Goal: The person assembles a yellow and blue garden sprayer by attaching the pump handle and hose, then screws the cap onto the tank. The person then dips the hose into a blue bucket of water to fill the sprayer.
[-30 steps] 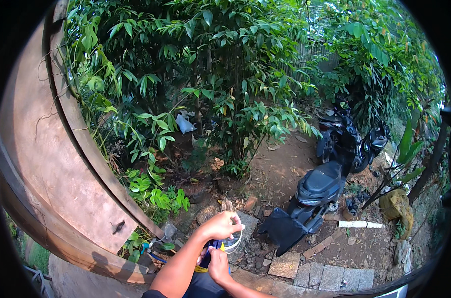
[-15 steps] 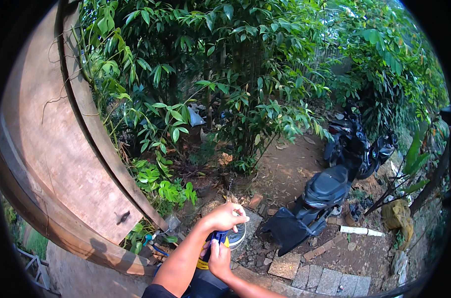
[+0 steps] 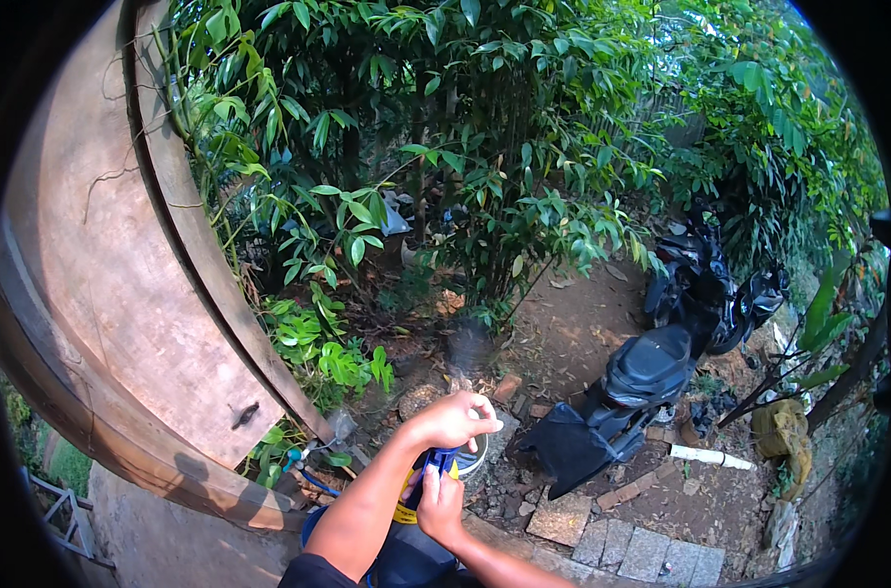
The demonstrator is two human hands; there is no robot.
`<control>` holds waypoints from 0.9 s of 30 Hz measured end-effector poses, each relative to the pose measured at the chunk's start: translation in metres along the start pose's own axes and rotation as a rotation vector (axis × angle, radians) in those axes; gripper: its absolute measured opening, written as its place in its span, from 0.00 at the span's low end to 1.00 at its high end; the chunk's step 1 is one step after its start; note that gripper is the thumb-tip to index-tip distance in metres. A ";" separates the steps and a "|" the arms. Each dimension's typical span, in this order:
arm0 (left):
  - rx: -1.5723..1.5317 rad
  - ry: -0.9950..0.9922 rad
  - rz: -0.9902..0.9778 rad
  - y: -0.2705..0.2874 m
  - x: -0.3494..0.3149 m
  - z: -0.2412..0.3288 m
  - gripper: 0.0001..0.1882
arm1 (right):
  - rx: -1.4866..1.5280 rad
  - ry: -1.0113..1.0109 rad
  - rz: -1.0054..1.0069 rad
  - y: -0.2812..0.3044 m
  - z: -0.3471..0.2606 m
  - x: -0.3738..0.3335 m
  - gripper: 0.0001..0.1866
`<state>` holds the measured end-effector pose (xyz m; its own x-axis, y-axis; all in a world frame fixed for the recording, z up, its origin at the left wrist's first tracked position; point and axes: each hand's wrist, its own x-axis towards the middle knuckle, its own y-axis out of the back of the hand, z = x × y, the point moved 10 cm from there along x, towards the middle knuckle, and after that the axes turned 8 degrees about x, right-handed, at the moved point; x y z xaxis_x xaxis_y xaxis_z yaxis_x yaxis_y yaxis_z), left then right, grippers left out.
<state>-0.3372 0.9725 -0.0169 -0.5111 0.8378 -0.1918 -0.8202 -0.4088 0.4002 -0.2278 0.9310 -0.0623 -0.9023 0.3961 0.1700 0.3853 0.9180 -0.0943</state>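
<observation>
My right hand (image 3: pixel 440 507), low in the middle, is wrapped round a dark blue plastic handle (image 3: pixel 443 459) with its thumb pointing up along it. A yellow rounded thing with dark marks (image 3: pixel 404 514) shows just beneath, mostly covered by my arms. My left hand (image 3: pixel 459 419) is just above the blue handle, its fingers curled in and thumb and fingertips close together. Whether anything small sits between them is too small to make out. Behind both hands stands a round pale-rimmed bucket (image 3: pixel 479 459), partly hidden. A greyish blur (image 3: pixel 468 345) hangs ahead of my left hand.
A dark motorbike (image 3: pixel 651 363) stands at the right, near a white pipe (image 3: pixel 712 457) and paving slabs (image 3: pixel 646 555). Dense shrubs (image 3: pixel 524 147) fill the back. On the left is a curved wooden wall (image 3: pixel 122 274), with a blue hose (image 3: pixel 318 484) by its foot.
The view has shifted slightly. My left hand has come a little up and right; my right hand keeps its grip. The greyish blur ahead is larger than the thin bright streak seen before.
</observation>
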 end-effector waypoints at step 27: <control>-0.089 0.016 -0.016 -0.018 -0.001 0.011 0.11 | 0.029 -0.029 0.053 0.014 0.008 -0.008 0.22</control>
<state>-0.3188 0.9830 -0.0141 -0.5014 0.8389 -0.2118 -0.8474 -0.4266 0.3162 -0.2165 0.9409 -0.0724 -0.8861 0.4430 0.1359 0.4271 0.8946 -0.1312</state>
